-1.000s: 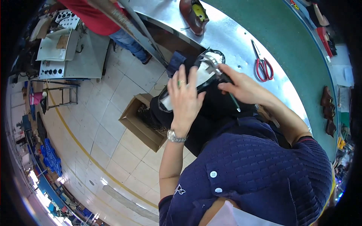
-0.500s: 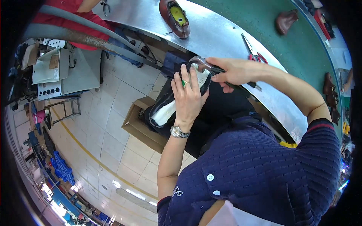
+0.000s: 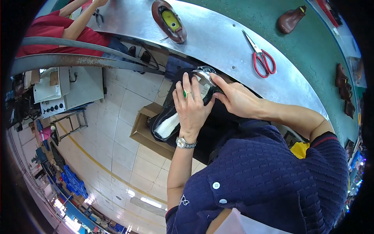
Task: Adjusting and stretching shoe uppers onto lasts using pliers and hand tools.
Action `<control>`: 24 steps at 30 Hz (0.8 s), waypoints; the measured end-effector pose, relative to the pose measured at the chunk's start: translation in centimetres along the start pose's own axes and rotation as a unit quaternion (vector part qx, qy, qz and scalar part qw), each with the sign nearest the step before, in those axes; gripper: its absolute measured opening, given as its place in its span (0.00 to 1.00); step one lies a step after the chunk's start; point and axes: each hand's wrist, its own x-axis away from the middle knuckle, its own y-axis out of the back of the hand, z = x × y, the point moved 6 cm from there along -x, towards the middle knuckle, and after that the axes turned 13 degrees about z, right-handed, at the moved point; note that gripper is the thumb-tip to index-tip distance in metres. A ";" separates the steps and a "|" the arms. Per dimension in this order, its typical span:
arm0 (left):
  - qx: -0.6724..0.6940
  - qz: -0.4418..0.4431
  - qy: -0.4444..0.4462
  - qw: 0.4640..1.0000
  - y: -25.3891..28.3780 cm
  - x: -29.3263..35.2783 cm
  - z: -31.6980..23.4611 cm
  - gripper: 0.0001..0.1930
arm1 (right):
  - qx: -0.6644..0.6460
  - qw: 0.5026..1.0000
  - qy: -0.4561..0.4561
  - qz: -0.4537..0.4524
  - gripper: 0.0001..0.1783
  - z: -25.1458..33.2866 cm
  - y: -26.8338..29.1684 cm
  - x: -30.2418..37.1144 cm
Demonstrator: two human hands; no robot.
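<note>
Sole side up across my lap lies a black shoe on a last, its white insole showing at the heel and toward the toe. My left hand is wrapped over its middle, fingers spread across the insole and thumb along the side. My right hand grips shoemaker's pincers, whose rounded metal head is against the toe end. The handles are mostly hidden under my right hand. Whether the jaws hold the upper's edge, I cannot tell.
On the metal bench are red-handled scissors, a brown shoe on a last and pliers. More brown shoes lie on the green surface. A cardboard box stands below. A person in red works at far left.
My right hand has turned and moved lower, swinging the pincers' handles out of sight while the head stays at the toe. My left hand keeps its hold. The view has shifted slightly.
</note>
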 end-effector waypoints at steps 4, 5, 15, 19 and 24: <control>0.187 -0.008 0.038 0.982 0.8 -0.9 0.3 0.49 | 0.009 0.999 -0.023 0.022 0.31 -0.2 -0.2 0.6; 0.186 -0.007 0.037 0.982 1.0 -1.4 0.1 0.49 | 0.008 0.999 -0.023 0.021 0.31 -0.3 -0.2 0.7; 0.112 0.028 0.025 0.993 -0.4 -1.3 -0.4 0.43 | 0.156 0.981 -0.080 0.087 0.29 1.2 2.4 1.8; 0.077 0.010 0.013 0.997 -0.4 -1.2 -0.5 0.41 | 0.025 0.992 -0.058 0.110 0.30 -0.8 2.8 1.8; 0.054 0.000 0.004 0.999 -0.6 -1.1 -0.7 0.41 | -0.496 0.845 -0.088 0.181 0.31 -2.1 1.0 2.6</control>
